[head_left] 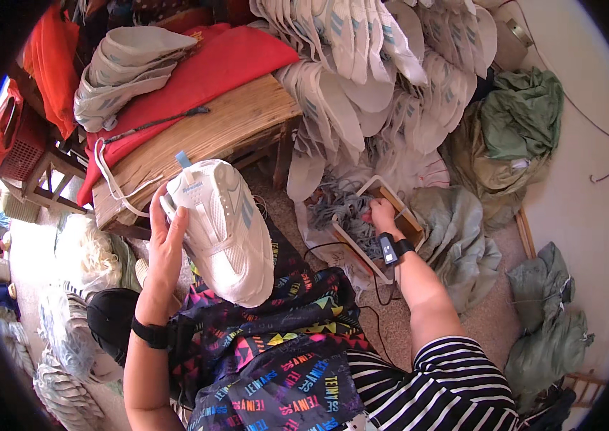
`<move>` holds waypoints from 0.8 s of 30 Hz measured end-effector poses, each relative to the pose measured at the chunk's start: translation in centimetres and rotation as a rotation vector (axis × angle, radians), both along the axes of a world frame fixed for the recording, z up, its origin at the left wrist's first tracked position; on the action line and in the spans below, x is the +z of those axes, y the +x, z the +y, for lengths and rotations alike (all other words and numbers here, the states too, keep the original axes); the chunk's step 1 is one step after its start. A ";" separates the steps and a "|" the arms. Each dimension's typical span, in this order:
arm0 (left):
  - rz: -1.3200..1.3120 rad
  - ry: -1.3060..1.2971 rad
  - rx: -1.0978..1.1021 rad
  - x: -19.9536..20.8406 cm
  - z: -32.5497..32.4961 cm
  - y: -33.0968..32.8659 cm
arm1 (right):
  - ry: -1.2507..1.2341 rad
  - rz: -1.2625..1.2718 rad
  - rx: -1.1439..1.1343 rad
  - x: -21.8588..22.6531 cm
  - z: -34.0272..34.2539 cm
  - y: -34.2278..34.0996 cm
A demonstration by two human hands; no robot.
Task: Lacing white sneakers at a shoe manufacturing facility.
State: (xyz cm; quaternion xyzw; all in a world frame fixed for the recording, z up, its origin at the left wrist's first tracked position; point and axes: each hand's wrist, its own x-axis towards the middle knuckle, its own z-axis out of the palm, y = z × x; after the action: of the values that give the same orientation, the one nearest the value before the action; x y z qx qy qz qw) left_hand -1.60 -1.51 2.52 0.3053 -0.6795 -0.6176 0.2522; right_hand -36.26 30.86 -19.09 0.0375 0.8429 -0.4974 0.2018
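Left hand (169,241), thumb and fingers partly spread, grips the white sneaker (227,228) above the patterned cloth (268,391); right hand (383,215), fingers curled, dips among grey laces (338,208) in the bin (411,227), hold unclear; strands are best parted gently against tangling.

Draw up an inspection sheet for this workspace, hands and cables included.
Surface: wooden bench, partly covered by red cloth.
Work items: white shoe; box with grey cords.
Clutter: stacked shoe uppers on the red cloth; more uppers piled behind the bench.
Hands: left hand holds the white shoe; right hand is in the box at the grey cords, grip unclear.
Cables: black cable left of the right forearm; thin cord along the wall.
Surroundings: green sacks at right.
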 end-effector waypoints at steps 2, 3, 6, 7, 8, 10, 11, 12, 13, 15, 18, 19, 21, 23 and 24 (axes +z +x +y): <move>0.023 0.001 0.009 -0.3 0.0 0.2 | -0.184 -0.213 -0.013 0.8 0.0 -0.1; 0.042 0.004 0.016 -0.4 0.1 0.3 | -0.185 -0.210 -0.010 1.0 -0.1 0.1; 0.034 -0.027 0.025 -0.9 -0.3 0.9 | -0.165 -0.174 0.028 1.8 -1.2 1.1; 0.038 -0.023 0.019 -0.9 -0.2 0.7 | -0.122 -0.136 0.068 1.4 -0.9 0.8; 0.054 0.013 0.006 -0.7 -0.1 0.5 | -0.079 -0.100 0.108 1.1 -0.6 0.6; 0.069 0.049 -0.004 -0.7 -0.1 0.4 | -0.114 -0.116 0.089 0.8 -0.1 0.3; 0.063 0.049 -0.002 -0.8 -0.1 0.5 | -0.151 -0.135 0.075 0.8 -0.1 0.2; 0.058 0.049 0.000 -0.8 -0.1 0.6 | -0.151 -0.137 0.076 0.7 -0.2 0.2; 0.058 0.049 0.001 -0.7 -0.1 0.6 | -0.169 -0.206 0.041 0.8 -0.2 0.2; 0.057 0.055 0.006 -0.5 0.0 0.6 | -0.187 -0.275 0.004 1.0 -0.3 0.3; 0.063 0.047 0.005 -0.5 0.0 0.5 | -0.242 -0.342 -0.027 1.3 -0.5 0.6; 0.062 0.047 0.006 -0.5 0.0 0.5 | -0.253 -0.333 -0.063 1.4 -0.7 0.8; 0.075 0.025 0.007 -0.3 0.1 0.6 | -0.264 -0.328 -0.096 1.6 -1.1 1.1; 0.078 0.030 0.004 -0.3 0.1 0.4 | -0.264 -0.255 -0.061 0.9 -0.5 0.5; 0.078 0.034 0.006 -0.4 0.1 0.4 | -0.264 -0.254 -0.062 0.5 -0.3 0.2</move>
State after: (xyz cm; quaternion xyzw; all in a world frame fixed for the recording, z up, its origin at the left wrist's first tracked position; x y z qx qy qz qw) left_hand -1.17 -1.40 2.13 0.2872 -0.6575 -0.6397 0.2755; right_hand -36.05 30.57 -18.56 0.0993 0.7363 -0.6011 0.2945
